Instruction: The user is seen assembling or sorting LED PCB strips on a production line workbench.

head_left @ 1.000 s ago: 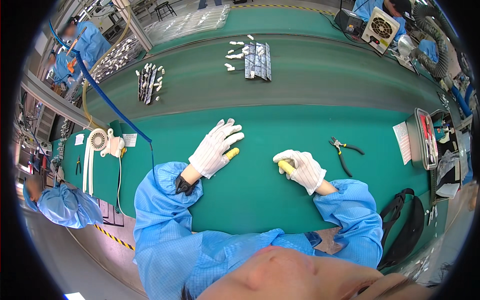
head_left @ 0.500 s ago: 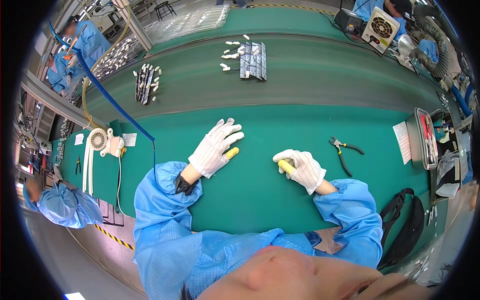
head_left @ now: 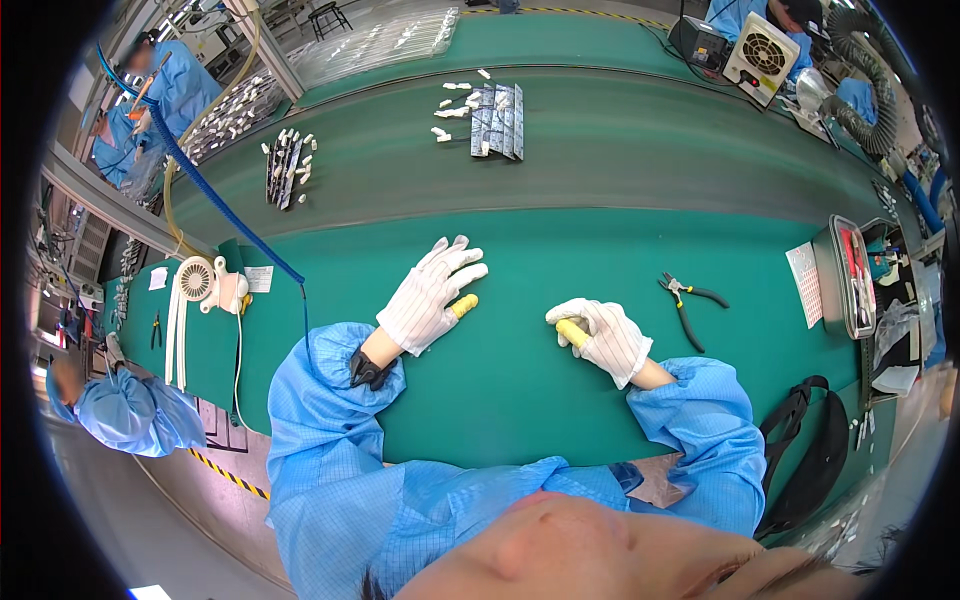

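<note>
A worker's gloved right hand (head_left: 608, 343) rested on the green worktop (head_left: 510, 410), its fingers curled together; whether they closed on anything could not be told. Just to its right lay a pair of pliers (head_left: 681, 307), apart from the hand, jaws pointing to the far left, handles splayed toward the near right, the long axis running diagonally between. The gloved left hand (head_left: 428, 298) lay palm down, fingers spread apart and directed away and rightward. Beyond the worktop, a dark green belt (head_left: 640, 150) carried two groups of dark strips (head_left: 498, 122) with white pieces, their lengths running near to far.
</note>
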`<state>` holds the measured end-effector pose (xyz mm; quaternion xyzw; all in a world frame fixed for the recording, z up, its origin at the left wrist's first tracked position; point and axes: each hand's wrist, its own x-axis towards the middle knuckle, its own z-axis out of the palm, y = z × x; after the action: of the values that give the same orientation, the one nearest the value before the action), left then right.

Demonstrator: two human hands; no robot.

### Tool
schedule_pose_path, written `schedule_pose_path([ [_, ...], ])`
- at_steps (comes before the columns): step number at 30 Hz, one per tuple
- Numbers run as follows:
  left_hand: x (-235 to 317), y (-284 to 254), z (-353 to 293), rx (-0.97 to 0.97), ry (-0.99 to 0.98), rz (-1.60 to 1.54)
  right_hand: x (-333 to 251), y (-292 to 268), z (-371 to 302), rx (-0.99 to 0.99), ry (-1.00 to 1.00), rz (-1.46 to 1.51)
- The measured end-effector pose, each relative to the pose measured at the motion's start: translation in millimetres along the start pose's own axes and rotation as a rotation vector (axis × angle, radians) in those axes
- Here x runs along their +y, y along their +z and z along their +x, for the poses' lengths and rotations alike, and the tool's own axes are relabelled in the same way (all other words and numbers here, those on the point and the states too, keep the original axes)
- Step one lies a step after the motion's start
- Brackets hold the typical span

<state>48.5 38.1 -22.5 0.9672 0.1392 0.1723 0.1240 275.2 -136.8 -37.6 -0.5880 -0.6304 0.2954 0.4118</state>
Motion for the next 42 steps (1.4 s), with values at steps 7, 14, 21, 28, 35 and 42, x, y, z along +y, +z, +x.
schedule_pose_path([
  [7,-2.1,2.2,-0.2,0.023,0.038,0.037,0.5,0.0,-0.5,0.004,-0.013,-0.010],
  [14,-2.2,1.1,-3.4,0.015,0.007,0.004,-1.5,1.6,0.8,-0.018,0.017,0.003],
  [21,-0.7,0.9,0.6,0.004,0.010,0.013,-1.2,-1.2,-0.2,-0.007,0.018,-0.002],
  [28,-1.7,1.3,0.7,0.007,0.018,0.001,0.1,0.1,-0.7,-0.011,0.032,-0.004],
  [35,-3.0,3.7,-0.2,0.016,0.031,0.003,-0.9,-0.1,-1.3,-0.011,0.048,0.008],
  [42,-1.9,4.6,1.5,0.020,0.034,0.002,1.1,-0.3,-2.1,-0.016,0.032,-0.025],
])
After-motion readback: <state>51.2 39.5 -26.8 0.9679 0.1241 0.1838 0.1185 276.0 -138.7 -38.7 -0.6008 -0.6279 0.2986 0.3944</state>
